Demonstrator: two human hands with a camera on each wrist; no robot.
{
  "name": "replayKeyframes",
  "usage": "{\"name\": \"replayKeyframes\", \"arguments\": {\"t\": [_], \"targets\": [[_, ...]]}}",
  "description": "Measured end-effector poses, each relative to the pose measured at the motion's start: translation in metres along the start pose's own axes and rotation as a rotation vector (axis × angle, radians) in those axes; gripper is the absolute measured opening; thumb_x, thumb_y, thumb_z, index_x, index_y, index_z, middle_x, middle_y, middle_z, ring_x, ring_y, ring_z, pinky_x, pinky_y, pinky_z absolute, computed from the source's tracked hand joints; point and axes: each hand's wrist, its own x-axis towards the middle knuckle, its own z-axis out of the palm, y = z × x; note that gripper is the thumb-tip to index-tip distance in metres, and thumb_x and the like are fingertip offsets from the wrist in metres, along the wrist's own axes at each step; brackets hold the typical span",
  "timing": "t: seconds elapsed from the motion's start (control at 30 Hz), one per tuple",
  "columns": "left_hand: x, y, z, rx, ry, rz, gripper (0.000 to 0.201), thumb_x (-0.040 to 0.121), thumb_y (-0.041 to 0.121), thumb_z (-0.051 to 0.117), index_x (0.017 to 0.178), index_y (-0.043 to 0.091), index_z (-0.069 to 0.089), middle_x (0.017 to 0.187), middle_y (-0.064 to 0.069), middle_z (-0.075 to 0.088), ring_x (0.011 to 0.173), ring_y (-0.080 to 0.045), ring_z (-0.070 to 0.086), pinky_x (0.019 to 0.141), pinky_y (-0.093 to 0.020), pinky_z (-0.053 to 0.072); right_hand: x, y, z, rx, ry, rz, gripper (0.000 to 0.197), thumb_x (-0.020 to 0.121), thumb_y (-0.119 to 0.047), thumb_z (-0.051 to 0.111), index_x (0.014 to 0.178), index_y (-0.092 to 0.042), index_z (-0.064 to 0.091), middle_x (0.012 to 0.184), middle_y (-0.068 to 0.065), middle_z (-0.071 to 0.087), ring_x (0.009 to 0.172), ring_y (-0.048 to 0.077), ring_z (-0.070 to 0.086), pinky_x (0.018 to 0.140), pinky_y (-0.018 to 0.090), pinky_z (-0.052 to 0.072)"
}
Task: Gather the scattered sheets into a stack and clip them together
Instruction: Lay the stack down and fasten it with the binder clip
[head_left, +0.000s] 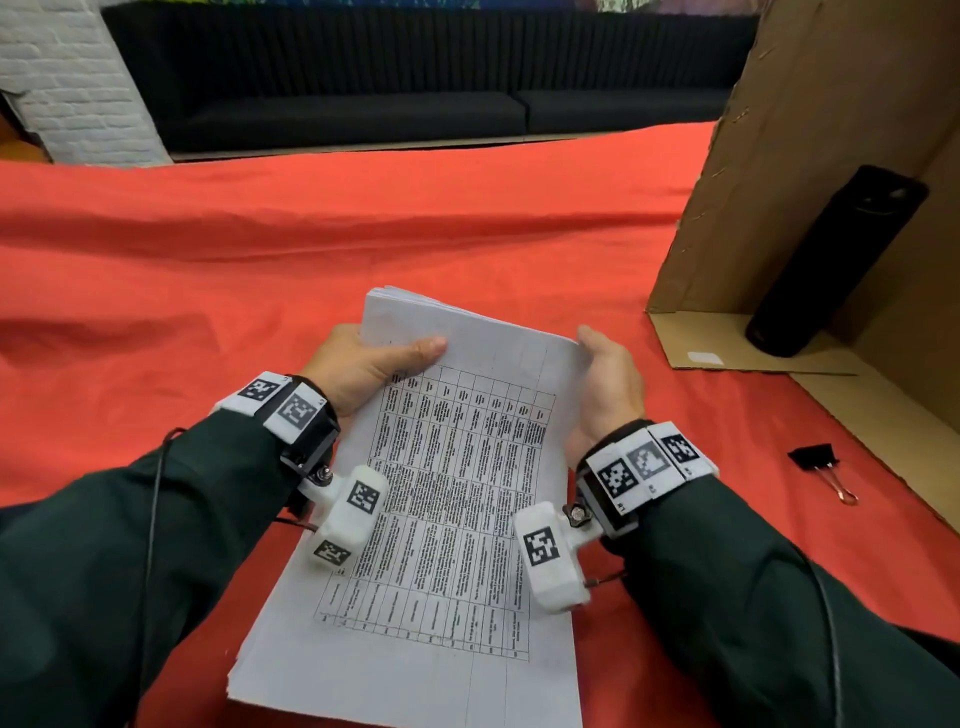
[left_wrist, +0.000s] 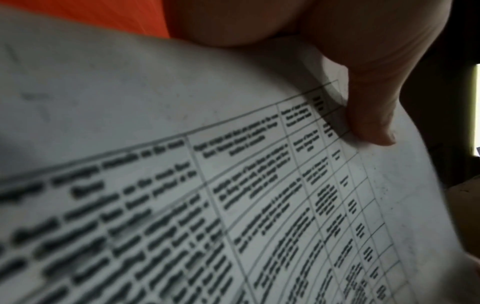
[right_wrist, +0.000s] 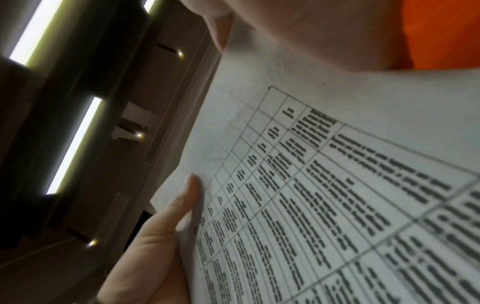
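Observation:
A stack of white sheets (head_left: 457, 493) printed with a table is held slanting above the red cloth (head_left: 234, 249). My left hand (head_left: 363, 364) grips its left edge near the top, thumb (left_wrist: 371, 115) lying on the printed page (left_wrist: 182, 144) and fingers hidden beneath. My right hand (head_left: 605, 374) grips the right edge, with its fingers hidden behind the paper. In the right wrist view the page (right_wrist: 337, 185) fills the frame. A black binder clip (head_left: 821, 467) with copper-coloured handles lies on the cloth to the right, apart from both hands.
An open cardboard box (head_left: 810, 156) stands at the right, with a black cylindrical bottle (head_left: 836, 260) leaning inside it. A dark sofa (head_left: 363, 109) runs beyond the table's far edge. A white brick wall (head_left: 67, 78) is at the back left.

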Motion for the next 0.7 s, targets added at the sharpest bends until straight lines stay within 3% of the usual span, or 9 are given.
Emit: {"name": "replayKeyframes", "arguments": {"t": [0.07, 0.13, 0.17, 0.27, 0.33, 0.37, 0.47, 0.6, 0.7], "targets": [[0.003, 0.001, -0.001, 0.039, 0.025, -0.049, 0.057, 0.064, 0.055, 0.085, 0.096, 0.008, 0.074, 0.089, -0.012, 0.080, 0.076, -0.023, 0.078, 0.071, -0.036, 0.061, -0.002, 0.001, 0.001, -0.011, 0.076, -0.059, 0.023, 0.092, -0.024, 0.065, 0.092, -0.002, 0.065, 0.094, 0.008, 0.067, 0.088, 0.025, 0.067, 0.082, 0.042, 0.055], [0.009, 0.002, 0.000, 0.039, 0.088, -0.123, 0.090, 0.050, 0.083, 0.079, 0.105, 0.011, 0.074, 0.098, -0.011, 0.080, 0.088, -0.029, 0.078, 0.086, -0.044, 0.060, 0.000, 0.006, 0.001, -0.002, 0.078, -0.109, 0.035, 0.093, -0.017, 0.062, 0.099, 0.017, 0.058, 0.084, 0.008, 0.055, 0.078, 0.022, 0.055, 0.070, 0.038, 0.045], [0.011, 0.003, 0.001, 0.023, 0.118, -0.158, 0.106, 0.043, 0.092, 0.074, 0.115, 0.013, 0.072, 0.108, -0.008, 0.078, 0.095, -0.029, 0.077, 0.093, -0.045, 0.057, 0.002, 0.007, 0.001, -0.007, 0.081, -0.123, 0.033, 0.093, -0.015, 0.060, 0.093, 0.017, 0.059, 0.083, 0.008, 0.052, 0.076, 0.022, 0.051, 0.068, 0.037, 0.041], [0.027, 0.007, 0.007, -0.012, 0.199, -0.233, 0.134, 0.030, 0.100, 0.068, 0.137, 0.020, 0.060, 0.129, -0.003, 0.069, 0.112, -0.028, 0.070, 0.105, -0.049, 0.049, 0.007, 0.007, 0.000, -0.103, 0.091, -0.157, 0.033, 0.095, -0.011, 0.055, 0.063, -0.008, 0.061, 0.074, 0.008, 0.058, 0.071, 0.023, 0.055, 0.063, 0.033, 0.044], [0.034, 0.012, 0.012, -0.009, 0.225, -0.230, 0.112, 0.037, 0.093, 0.073, 0.122, 0.020, 0.068, 0.117, -0.005, 0.074, 0.102, -0.029, 0.074, 0.097, -0.049, 0.055, 0.012, 0.008, -0.001, -0.174, 0.112, -0.199, 0.036, 0.094, -0.005, 0.052, 0.064, -0.018, 0.068, 0.078, 0.007, 0.068, 0.079, 0.030, 0.065, 0.071, 0.035, 0.053], [0.037, 0.015, 0.014, 0.011, 0.231, -0.217, 0.092, 0.045, 0.085, 0.075, 0.109, 0.019, 0.071, 0.106, -0.005, 0.076, 0.094, -0.029, 0.075, 0.093, -0.050, 0.058, 0.017, 0.008, -0.001, -0.180, 0.126, -0.206, 0.036, 0.092, -0.002, 0.051, 0.068, -0.021, 0.070, 0.089, 0.010, 0.072, 0.091, 0.033, 0.068, 0.084, 0.041, 0.057], [0.038, 0.022, 0.022, 0.095, 0.254, -0.192, 0.048, 0.059, 0.059, 0.069, 0.084, 0.018, 0.069, 0.085, -0.006, 0.071, 0.084, -0.030, 0.072, 0.091, -0.050, 0.058, 0.028, 0.010, -0.003, -0.214, 0.171, -0.239, 0.041, 0.088, 0.007, 0.045, 0.074, -0.024, 0.067, 0.102, 0.008, 0.070, 0.114, 0.035, 0.064, 0.106, 0.049, 0.049], [0.043, 0.021, 0.027, 0.154, 0.283, -0.208, 0.034, 0.059, 0.047, 0.060, 0.075, 0.018, 0.065, 0.080, -0.007, 0.067, 0.077, -0.031, 0.067, 0.084, -0.044, 0.057, 0.030, 0.012, -0.005, -0.273, 0.166, -0.245, 0.044, 0.088, 0.010, 0.038, 0.072, -0.022, 0.065, 0.087, -0.003, 0.065, 0.109, 0.030, 0.063, 0.102, 0.044, 0.048], [0.046, 0.020, 0.029, 0.175, 0.334, -0.199, 0.033, 0.064, 0.047, 0.060, 0.076, 0.016, 0.064, 0.084, -0.008, 0.069, 0.080, -0.031, 0.068, 0.086, -0.046, 0.058, 0.030, 0.018, -0.007, -0.269, 0.111, -0.194, 0.033, 0.094, -0.010, 0.050, 0.069, -0.017, 0.071, 0.084, 0.001, 0.069, 0.092, 0.026, 0.065, 0.086, 0.042, 0.052]]}}
